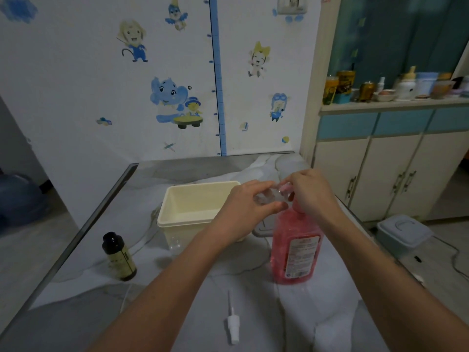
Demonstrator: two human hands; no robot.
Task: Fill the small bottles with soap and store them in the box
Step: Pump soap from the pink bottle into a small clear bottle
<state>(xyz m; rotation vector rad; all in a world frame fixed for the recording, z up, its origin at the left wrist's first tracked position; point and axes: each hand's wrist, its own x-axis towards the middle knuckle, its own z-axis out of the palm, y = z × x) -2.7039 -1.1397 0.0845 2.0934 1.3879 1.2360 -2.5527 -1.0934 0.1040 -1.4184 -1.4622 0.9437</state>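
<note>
You are facing a white wall covered in blue cartoon stickers, with a blue height ruler running down its middle. To the right stands a cabinet with cream doors and a cluttered shelf. On the floor near it sits a pale lidded bin.

Your table has a grey marbled top and a dark metal edge on the left. Near its far middle sits the cream box, open; I cannot tell what lies inside. Just right of it and nearer to you stands the pink soap bottle, upright, its pump top hidden under your right hand. On the near left of the table stands a dark bottle with a black cap, well apart from the box. A white spray cap with its thin tube lies flat on the near middle of the table.

Your left hand holds a small bottle, clear, thumb and fingers curled around it, above the box's right corner. Your right hand rests over the soap pump, fingers bent down and touching the small bottle's mouth end. The exact contact is blurred.
</note>
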